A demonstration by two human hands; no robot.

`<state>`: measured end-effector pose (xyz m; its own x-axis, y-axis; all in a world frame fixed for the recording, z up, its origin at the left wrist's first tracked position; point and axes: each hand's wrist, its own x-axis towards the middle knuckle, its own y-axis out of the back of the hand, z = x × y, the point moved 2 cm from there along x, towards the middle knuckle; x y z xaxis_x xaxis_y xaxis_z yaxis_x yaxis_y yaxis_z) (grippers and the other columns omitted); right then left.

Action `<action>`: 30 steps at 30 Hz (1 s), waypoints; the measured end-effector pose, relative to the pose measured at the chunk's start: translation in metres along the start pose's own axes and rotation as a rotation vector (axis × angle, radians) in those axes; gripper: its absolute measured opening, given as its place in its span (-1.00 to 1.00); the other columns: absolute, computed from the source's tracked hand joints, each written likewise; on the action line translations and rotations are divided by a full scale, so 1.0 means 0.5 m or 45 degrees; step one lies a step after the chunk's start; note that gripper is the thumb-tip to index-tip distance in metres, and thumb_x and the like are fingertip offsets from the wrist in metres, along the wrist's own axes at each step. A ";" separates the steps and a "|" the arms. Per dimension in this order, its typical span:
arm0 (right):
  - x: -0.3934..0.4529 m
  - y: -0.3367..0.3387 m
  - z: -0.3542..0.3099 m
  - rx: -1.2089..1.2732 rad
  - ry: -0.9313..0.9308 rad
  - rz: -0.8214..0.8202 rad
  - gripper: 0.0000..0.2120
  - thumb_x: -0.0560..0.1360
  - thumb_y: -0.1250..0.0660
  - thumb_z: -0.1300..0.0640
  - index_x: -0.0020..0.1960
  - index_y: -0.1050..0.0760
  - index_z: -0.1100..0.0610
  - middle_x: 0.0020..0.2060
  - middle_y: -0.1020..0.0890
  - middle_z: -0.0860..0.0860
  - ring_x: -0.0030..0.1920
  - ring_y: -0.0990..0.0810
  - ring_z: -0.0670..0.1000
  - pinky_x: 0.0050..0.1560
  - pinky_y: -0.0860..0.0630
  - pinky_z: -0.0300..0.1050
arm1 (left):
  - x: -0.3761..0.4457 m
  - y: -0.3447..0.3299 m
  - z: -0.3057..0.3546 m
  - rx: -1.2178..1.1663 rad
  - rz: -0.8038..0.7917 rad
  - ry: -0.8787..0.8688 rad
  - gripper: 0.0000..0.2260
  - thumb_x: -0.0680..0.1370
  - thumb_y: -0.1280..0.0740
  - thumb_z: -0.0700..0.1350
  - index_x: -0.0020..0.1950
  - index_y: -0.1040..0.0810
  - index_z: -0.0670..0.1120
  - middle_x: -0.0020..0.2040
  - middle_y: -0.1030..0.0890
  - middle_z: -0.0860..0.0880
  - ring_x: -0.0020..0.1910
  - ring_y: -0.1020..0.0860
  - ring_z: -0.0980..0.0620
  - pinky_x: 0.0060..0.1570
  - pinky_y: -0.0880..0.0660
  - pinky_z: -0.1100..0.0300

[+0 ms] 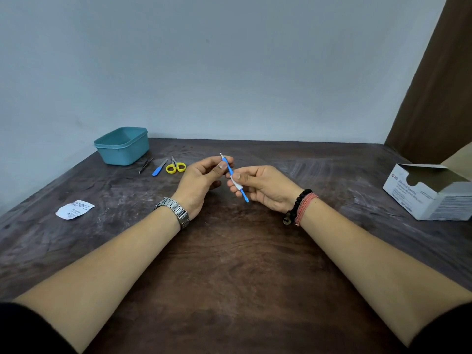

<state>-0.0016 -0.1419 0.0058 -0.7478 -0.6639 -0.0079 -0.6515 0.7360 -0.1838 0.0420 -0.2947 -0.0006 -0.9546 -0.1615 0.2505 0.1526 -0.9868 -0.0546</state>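
My left hand (201,180) pinches the blue tool (230,171) by its metal tip, and my right hand (265,187) grips a wipe (236,184) round its handle. Rubbing too hard could slip the tip loose and jab me.

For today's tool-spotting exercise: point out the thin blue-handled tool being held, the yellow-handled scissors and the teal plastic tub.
thin blue-handled tool (230,170): head view, mid shaft.
yellow-handled scissors (176,167): head view, where the handles meet.
teal plastic tub (122,155): head view, front wall.

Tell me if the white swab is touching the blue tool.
Touching. The head view shows the swab, pinched by the right hand, pressed against the blue tool, whose upper end the left hand pinches.
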 end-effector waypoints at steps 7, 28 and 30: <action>0.004 -0.001 -0.005 0.020 0.098 0.046 -0.82 0.56 -0.25 0.31 0.13 -0.54 0.21 -0.14 -0.68 0.07 -0.17 -0.67 -0.05 -0.03 -0.61 -0.19 | 0.004 -0.008 -0.004 -0.072 0.006 -0.024 -0.68 0.37 -0.45 0.01 0.09 -0.58 -0.01 -0.04 -0.63 -0.01 -0.15 -0.60 0.08 -0.06 -0.50 0.11; 0.008 0.007 -0.020 0.388 0.352 0.310 -0.79 0.52 -0.26 0.41 0.11 -0.43 0.21 -0.11 -0.65 0.16 -0.18 -0.69 -0.02 -0.08 -0.61 -0.25 | 0.000 -0.031 -0.015 0.294 -0.294 -0.042 -0.41 0.44 -0.45 -0.29 0.40 -0.29 -0.09 -0.28 -0.66 -0.05 -0.26 -0.60 0.01 -0.16 -0.53 0.19; 0.008 -0.003 -0.006 0.303 0.287 0.271 -0.78 0.53 -0.27 0.39 0.15 -0.44 0.21 -0.12 -0.66 0.15 -0.16 -0.68 -0.01 -0.11 -0.61 -0.24 | 0.001 -0.028 -0.017 0.317 -0.290 -0.031 -0.39 0.44 -0.46 -0.29 0.41 -0.29 -0.07 -0.28 -0.67 -0.05 -0.23 -0.62 -0.03 -0.11 -0.56 0.11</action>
<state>-0.0040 -0.1454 0.0090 -0.8895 -0.4346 0.1411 -0.4510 0.7852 -0.4244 0.0373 -0.2808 -0.0081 -0.9654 0.0663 0.2521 -0.0033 -0.9701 0.2427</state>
